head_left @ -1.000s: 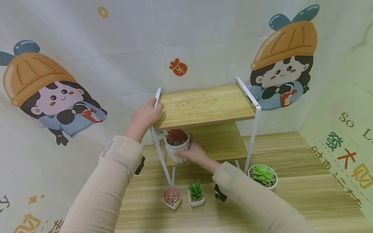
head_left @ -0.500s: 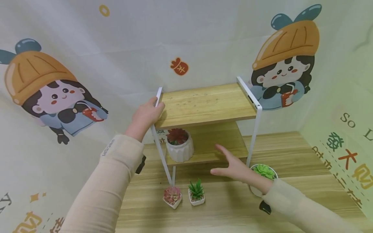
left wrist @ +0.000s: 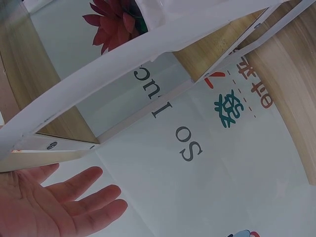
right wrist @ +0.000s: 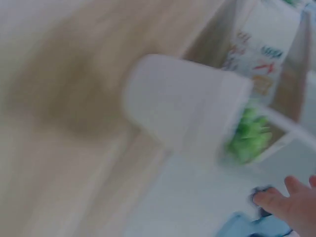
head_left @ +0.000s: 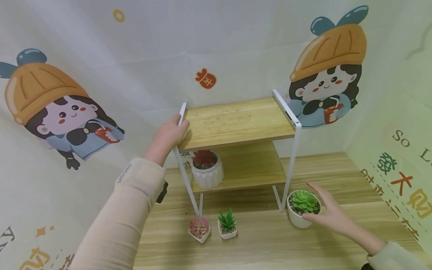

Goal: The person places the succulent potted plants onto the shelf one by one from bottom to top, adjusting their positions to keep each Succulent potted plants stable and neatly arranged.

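Observation:
My left hand [head_left: 168, 135] rests on the upper left edge of a small two-tier shelf [head_left: 236, 122], with a wooden top and white metal frame. Its fingers [left wrist: 94, 202] look straight in the left wrist view. On the shelf's lower board, at the left, stands a ribbed white pot [head_left: 208, 175] with a red succulent [head_left: 204, 159]. My right hand [head_left: 332, 215] is spread beside a round white pot [head_left: 298, 220] with a green succulent [head_left: 305, 201], right of the shelf. Thumb and fingers are apart; contact with the pot cannot be told. The right wrist view is blurred.
In front of the shelf's left leg sits a pink succulent [head_left: 199, 228] in a small white pot. A spiky green plant [head_left: 227, 224] in a square pot stands next to it. A printed cloth [head_left: 152, 75] hangs behind the wooden table [head_left: 256, 243].
My right hand has let go of the red succulent's pot on the lower board and moved right to the green succulent's pot. The left hand stays on the shelf.

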### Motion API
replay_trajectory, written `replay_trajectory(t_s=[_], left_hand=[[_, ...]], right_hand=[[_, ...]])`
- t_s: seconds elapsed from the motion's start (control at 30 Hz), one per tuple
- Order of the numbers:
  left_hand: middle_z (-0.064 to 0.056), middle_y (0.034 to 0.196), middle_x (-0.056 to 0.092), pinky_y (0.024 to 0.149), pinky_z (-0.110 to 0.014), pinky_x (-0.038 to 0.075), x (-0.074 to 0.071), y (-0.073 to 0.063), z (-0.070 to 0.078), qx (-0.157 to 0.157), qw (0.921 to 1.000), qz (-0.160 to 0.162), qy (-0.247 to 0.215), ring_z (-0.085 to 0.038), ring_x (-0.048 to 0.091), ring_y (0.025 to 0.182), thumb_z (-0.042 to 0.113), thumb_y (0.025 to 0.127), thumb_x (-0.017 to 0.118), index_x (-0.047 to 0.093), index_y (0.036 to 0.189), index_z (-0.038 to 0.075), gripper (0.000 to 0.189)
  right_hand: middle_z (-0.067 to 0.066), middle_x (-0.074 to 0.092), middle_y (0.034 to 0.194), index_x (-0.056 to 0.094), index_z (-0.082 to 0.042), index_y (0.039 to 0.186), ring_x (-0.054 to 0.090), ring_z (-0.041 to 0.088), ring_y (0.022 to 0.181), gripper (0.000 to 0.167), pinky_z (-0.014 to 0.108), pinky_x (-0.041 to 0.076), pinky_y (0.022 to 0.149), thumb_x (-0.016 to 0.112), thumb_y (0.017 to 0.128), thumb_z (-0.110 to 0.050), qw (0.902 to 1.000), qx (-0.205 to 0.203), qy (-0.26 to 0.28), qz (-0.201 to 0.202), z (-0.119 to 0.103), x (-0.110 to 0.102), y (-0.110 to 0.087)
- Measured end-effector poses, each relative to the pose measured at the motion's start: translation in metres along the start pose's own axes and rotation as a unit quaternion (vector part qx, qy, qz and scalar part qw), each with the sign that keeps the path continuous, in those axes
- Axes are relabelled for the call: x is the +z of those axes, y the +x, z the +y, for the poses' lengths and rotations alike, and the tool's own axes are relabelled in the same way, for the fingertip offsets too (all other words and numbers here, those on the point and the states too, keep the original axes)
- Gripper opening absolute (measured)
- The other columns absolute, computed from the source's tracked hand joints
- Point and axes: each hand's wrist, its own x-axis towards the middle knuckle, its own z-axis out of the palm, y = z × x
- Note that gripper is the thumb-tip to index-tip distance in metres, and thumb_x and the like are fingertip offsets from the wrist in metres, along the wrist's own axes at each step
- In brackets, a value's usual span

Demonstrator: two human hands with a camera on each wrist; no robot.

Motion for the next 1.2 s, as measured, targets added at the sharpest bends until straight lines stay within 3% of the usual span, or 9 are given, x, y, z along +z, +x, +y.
replay_trajectory(t_s=[0.2,0.5,0.7,0.97,1.2], left_hand=[[-0.014,0.151,0.021,0.102,-0.053,0.028,-0.001,-0.001,0.000,-0.003,1.0000,0.000,0.001,-0.042,0.027,0.132,0.040,0.090,0.024,0.015,0.148,0.014,0.064],[-0.013,0.151,0.021,0.101,-0.053,0.029,-0.002,-0.002,0.003,-0.006,1.0000,-0.005,0.003,-0.042,0.027,0.132,0.042,0.089,0.024,0.015,0.148,0.017,0.064],[-0.014,0.150,0.022,0.103,-0.053,0.027,-0.001,-0.002,0.002,-0.001,1.0000,0.000,0.002,-0.042,0.026,0.132,0.041,0.090,0.024,0.015,0.148,0.015,0.064],[-0.014,0.150,0.022,0.102,-0.053,0.028,-0.001,-0.001,0.000,-0.002,1.0000,0.001,0.002,-0.043,0.027,0.131,0.041,0.089,0.024,0.015,0.148,0.016,0.065],[-0.014,0.150,0.022,0.103,-0.053,0.027,0.000,-0.002,0.001,-0.002,1.0000,-0.002,0.001,-0.042,0.026,0.132,0.040,0.089,0.023,0.015,0.148,0.015,0.065]], right_hand=[[0.040,0.016,0.139,0.011,0.008,0.142,0.021,0.060,0.121,0.099,0.071,0.022,0.090,0.074,0.072,-0.021,0.9971,0.071,0.014,0.022,0.039,0.007,-0.010],[0.042,0.016,0.137,0.001,0.015,0.139,0.021,0.059,0.121,0.106,0.071,0.019,0.092,0.075,0.068,-0.012,0.9927,0.092,0.072,0.028,0.072,0.031,-0.006],[0.040,0.027,0.132,0.010,0.017,0.136,0.031,0.054,0.119,0.101,0.065,0.023,0.096,0.078,0.065,-0.009,0.9905,0.094,0.087,0.048,0.073,0.041,0.002],[0.043,0.025,0.132,0.011,0.016,0.136,0.030,0.058,0.118,0.105,0.066,0.027,0.094,0.079,0.066,-0.020,0.9886,0.140,0.048,0.023,0.066,0.041,0.007],[0.043,0.027,0.131,0.012,0.016,0.136,0.032,0.058,0.117,0.105,0.065,0.028,0.093,0.080,0.065,-0.021,0.9888,0.143,0.040,0.014,0.068,0.041,0.008]])
